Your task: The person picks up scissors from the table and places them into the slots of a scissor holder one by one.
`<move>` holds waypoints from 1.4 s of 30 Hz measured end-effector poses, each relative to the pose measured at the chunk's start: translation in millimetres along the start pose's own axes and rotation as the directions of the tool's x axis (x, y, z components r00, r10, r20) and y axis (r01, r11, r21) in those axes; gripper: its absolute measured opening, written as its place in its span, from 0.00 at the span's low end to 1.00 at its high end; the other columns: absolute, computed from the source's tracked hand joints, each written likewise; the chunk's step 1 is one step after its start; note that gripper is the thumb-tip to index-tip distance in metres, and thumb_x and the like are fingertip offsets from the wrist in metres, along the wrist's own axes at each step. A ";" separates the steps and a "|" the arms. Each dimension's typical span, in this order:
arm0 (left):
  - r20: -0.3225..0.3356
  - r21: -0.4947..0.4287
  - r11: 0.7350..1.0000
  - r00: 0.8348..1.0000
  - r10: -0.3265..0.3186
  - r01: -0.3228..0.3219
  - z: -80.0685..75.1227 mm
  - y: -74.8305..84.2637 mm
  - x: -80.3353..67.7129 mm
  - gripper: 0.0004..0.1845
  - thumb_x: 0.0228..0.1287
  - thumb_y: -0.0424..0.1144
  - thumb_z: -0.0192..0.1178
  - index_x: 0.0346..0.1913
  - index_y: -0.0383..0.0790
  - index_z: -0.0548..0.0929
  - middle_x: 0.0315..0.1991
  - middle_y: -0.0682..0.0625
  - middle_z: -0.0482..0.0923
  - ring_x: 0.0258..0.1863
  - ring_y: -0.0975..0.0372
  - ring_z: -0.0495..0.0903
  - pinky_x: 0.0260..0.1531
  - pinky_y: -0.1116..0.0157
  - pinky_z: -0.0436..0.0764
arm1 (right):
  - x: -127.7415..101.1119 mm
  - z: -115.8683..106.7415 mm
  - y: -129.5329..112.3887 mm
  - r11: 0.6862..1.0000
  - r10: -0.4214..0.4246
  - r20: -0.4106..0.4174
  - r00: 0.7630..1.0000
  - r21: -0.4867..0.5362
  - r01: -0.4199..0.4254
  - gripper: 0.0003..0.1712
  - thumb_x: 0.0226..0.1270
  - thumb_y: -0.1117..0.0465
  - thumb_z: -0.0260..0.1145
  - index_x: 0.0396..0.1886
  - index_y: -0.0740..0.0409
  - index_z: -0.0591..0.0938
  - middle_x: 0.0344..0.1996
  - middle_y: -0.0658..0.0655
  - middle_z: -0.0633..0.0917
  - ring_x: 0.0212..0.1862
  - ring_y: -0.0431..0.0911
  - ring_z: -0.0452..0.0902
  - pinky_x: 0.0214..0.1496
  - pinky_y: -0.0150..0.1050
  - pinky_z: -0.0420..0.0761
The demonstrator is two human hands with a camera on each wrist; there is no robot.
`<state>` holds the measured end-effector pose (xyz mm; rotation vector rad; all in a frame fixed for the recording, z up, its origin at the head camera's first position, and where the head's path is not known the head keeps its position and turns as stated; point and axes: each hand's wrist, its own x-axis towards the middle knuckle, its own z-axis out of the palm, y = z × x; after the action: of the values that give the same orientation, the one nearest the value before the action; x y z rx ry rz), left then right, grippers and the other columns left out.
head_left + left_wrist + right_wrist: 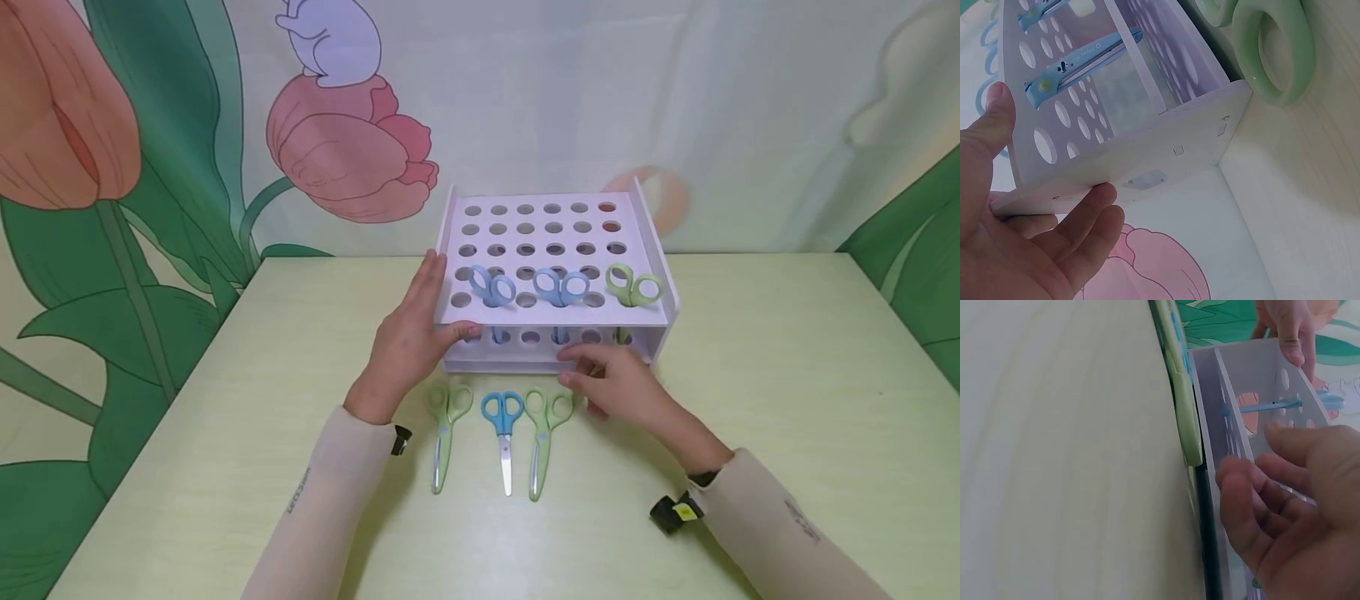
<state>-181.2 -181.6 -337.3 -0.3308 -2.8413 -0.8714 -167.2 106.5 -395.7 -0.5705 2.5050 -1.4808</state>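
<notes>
White perforated rack with three scissors in its holes, left hand fingers gripping its corner, right hand fingers loosely curled.

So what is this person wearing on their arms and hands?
Both arms are in long cream sleeves with small dark lettering printed along the forearm. The left hand and right hand are bare, without gloves. Each wrist carries a small black device; the one on the right wrist has a yellow patch.
</notes>
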 end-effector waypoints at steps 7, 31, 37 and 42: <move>-0.003 0.007 1.000 1.000 0.005 -0.005 -0.1 0.3 0.4 0.57 0.59 0.53 0.71 0.82 0.42 0.47 0.82 0.48 0.40 0.74 0.49 0.62 0.51 0.50 0.78 | -0.7 -0.6 8.4 0.985 -0.067 0.047 0.997 -0.159 0.074 0.11 0.62 0.59 0.77 0.37 0.56 0.82 0.26 0.50 0.80 0.21 0.43 0.74 0.23 0.37 0.76; 0.015 -0.001 1.000 1.000 -0.016 0.016 -0.8 -0.1 -0.5 0.58 0.58 0.53 0.72 0.82 0.44 0.46 0.82 0.48 0.38 0.75 0.50 0.59 0.53 0.49 0.77 | -2.0 -1.7 12.5 0.917 -0.109 0.330 0.938 -0.331 0.223 0.18 0.55 0.55 0.81 0.41 0.47 0.80 0.21 0.44 0.74 0.26 0.39 0.70 0.31 0.38 0.72; 0.010 -0.005 1.000 1.000 -0.013 0.013 1.3 -1.7 -0.5 0.58 0.58 0.53 0.72 0.82 0.44 0.46 0.82 0.48 0.39 0.74 0.49 0.60 0.53 0.49 0.78 | -1.4 -12.5 15.4 0.970 -0.084 0.373 0.924 -0.181 0.161 0.18 0.57 0.60 0.78 0.37 0.52 0.75 0.23 0.47 0.73 0.27 0.41 0.70 0.30 0.36 0.71; 0.003 -0.005 1.000 1.000 -0.004 0.004 1.6 -1.4 -0.1 0.58 0.58 0.53 0.72 0.82 0.44 0.47 0.82 0.48 0.39 0.75 0.50 0.60 0.55 0.48 0.76 | -2.9 -24.4 14.6 0.993 -0.024 0.405 0.914 0.117 -0.026 0.17 0.63 0.68 0.72 0.45 0.62 0.72 0.23 0.59 0.83 0.24 0.50 0.80 0.28 0.42 0.82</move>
<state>-181.6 -181.8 -339.4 -0.3270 -2.8440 -0.8803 -176.3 133.5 -396.5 -0.7657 2.0830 -1.3365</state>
